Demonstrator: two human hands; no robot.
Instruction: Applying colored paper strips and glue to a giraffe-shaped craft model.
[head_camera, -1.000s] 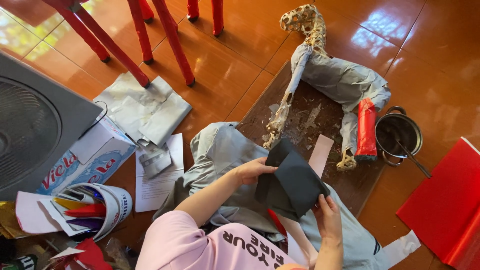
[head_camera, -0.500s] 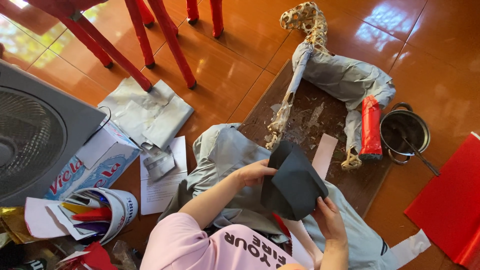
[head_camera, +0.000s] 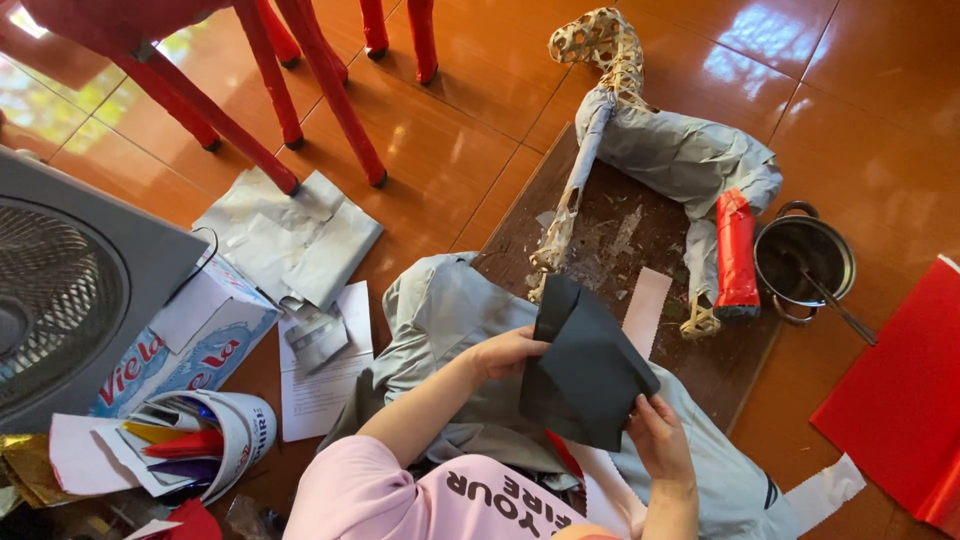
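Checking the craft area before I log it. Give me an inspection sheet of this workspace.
Surface: glossy orange tile floor; dark board flecked with paper scraps.
Job's things: black paper sheet, folded, held over the lap.
Clutter: paper-covered animal frame, one leg red; metal pot; red sheet; grey paper sheets; bucket of paper rolls; carton.
Grippers: left hand and right hand grip the sheet's edges.
Cables: thin black cord by the fan.
Surroundings: fan; red chair legs.

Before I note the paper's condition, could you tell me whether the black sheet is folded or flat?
Folded: the black sheet bends along a crease, held between left hand and right hand.
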